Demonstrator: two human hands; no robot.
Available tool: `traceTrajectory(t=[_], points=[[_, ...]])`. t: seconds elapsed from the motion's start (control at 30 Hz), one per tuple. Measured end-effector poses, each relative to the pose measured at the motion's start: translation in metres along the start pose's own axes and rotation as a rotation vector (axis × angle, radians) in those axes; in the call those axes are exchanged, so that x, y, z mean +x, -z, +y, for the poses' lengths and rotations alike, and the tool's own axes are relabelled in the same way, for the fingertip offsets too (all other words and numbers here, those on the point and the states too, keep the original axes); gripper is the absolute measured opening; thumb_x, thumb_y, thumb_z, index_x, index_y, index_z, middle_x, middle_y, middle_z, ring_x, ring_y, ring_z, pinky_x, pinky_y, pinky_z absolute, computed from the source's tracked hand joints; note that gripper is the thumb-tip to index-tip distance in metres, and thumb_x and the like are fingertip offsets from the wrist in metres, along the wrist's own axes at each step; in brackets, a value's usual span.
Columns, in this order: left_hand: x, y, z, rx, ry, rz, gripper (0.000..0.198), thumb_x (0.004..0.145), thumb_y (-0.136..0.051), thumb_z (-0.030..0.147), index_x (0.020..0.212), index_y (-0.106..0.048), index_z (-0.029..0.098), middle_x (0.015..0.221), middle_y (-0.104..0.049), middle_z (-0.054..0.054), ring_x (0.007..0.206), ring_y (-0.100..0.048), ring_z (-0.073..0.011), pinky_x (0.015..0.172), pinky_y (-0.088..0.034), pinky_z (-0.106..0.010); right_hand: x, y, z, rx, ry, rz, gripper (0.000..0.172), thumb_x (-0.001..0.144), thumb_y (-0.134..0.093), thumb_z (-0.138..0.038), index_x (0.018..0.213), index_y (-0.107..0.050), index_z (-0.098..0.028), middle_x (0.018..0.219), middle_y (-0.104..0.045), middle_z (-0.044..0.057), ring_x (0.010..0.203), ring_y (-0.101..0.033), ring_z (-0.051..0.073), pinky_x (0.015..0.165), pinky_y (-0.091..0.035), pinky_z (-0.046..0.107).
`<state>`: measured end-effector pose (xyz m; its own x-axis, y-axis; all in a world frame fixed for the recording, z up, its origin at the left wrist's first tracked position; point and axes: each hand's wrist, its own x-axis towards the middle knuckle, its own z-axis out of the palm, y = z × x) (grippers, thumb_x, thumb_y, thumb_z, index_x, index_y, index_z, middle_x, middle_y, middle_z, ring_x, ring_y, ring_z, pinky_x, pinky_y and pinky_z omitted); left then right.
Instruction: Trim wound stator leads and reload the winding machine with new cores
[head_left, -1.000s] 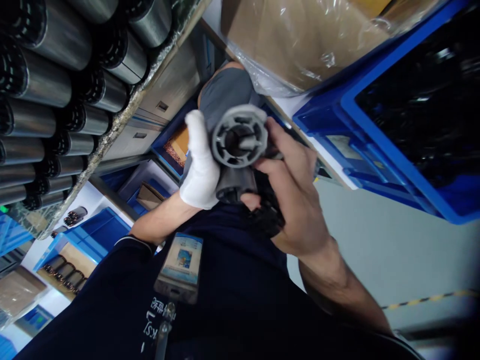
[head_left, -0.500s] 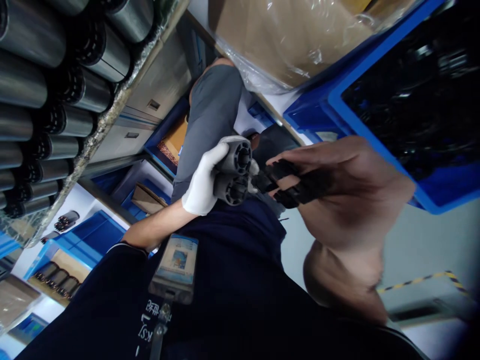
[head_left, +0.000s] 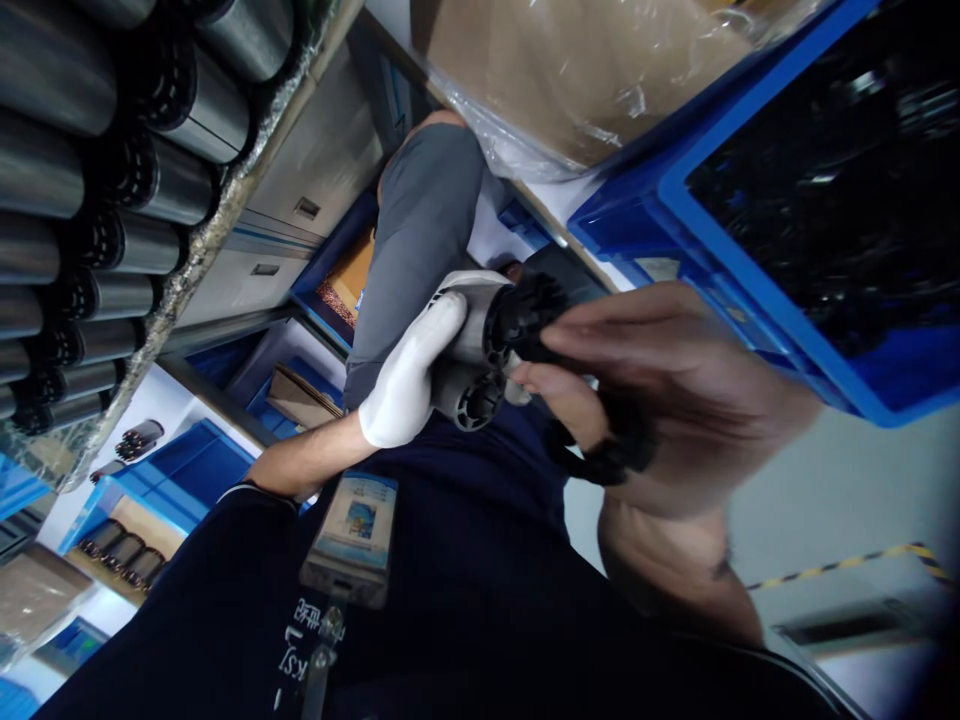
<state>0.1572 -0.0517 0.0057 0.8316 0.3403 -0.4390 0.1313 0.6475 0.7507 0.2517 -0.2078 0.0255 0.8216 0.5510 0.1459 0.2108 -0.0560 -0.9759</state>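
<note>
My left hand (head_left: 405, 385), in a white glove, is closed around two grey metal cylinders lying side by side. The upper cylinder (head_left: 471, 328) and the lower cylinder (head_left: 448, 388) turn their slotted ends toward my bare right hand (head_left: 705, 400). Between the right thumb and fingertips is a black plastic end piece (head_left: 531, 308), held against the end of the upper cylinder; how far it sits in cannot be made out. More black ring-shaped plastic (head_left: 600, 455) hangs from the curled fingers of the same hand. The lower cylinder's end shows open slots.
A blue bin (head_left: 667, 190) full of black parts stands at the right. Rows of metal cylinders with black ends (head_left: 150, 175) fill the upper left. Plastic-covered cardboard (head_left: 540, 80) lies at the top. A blue box (head_left: 112, 500) with cylinders is at the lower left.
My right hand has brought one black end piece leftward onto the upper cylinder's end. The other black plastic has swung lower in its fingers. My left hand still holds both cylinders, slightly tilted.
</note>
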Motion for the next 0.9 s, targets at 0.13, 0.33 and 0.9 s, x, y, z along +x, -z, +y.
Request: traceTrajectory(t=[0.13, 0.33, 0.9], points=[[0.004, -0.002, 0.000, 0.126, -0.126, 0.008, 0.042, 0.110, -0.063, 0.061, 0.117, -0.087, 0.028, 0.134, -0.081, -0.006, 0.139, -0.072, -0.0345, 0.132, -0.052, -0.044, -0.003, -0.012, 0.005, 0.082, 0.028, 0.045, 0.068, 0.083, -0.092, -0.007, 0.142, -0.086, -0.042, 0.106, -0.085, -0.003, 0.085, -0.072, 0.020, 0.076, -0.061, 0.040], [0.002, -0.001, 0.003, 0.161, -0.089, 0.023, 0.038, 0.105, -0.070, 0.062, 0.114, -0.087, 0.029, 0.137, -0.081, -0.010, 0.159, -0.057, -0.0410, 0.131, -0.050, -0.047, -0.002, -0.013, 0.004, 0.040, 0.027, 0.078, 0.064, 0.080, -0.097, -0.006, 0.134, -0.089, -0.040, 0.100, -0.086, -0.002, 0.099, -0.073, 0.025, 0.094, -0.062, 0.045], [0.022, 0.012, 0.002, -0.079, 0.118, 0.103, 0.040, 0.096, -0.085, 0.052, 0.126, -0.068, 0.031, 0.104, -0.080, -0.003, 0.107, -0.085, -0.0315, 0.094, -0.067, -0.044, 0.004, 0.025, 0.000, -0.382, -0.120, -0.164, 0.033, 0.104, -0.075, -0.022, 0.134, -0.087, -0.030, 0.099, -0.083, 0.001, 0.087, -0.078, 0.017, 0.080, -0.060, 0.032]])
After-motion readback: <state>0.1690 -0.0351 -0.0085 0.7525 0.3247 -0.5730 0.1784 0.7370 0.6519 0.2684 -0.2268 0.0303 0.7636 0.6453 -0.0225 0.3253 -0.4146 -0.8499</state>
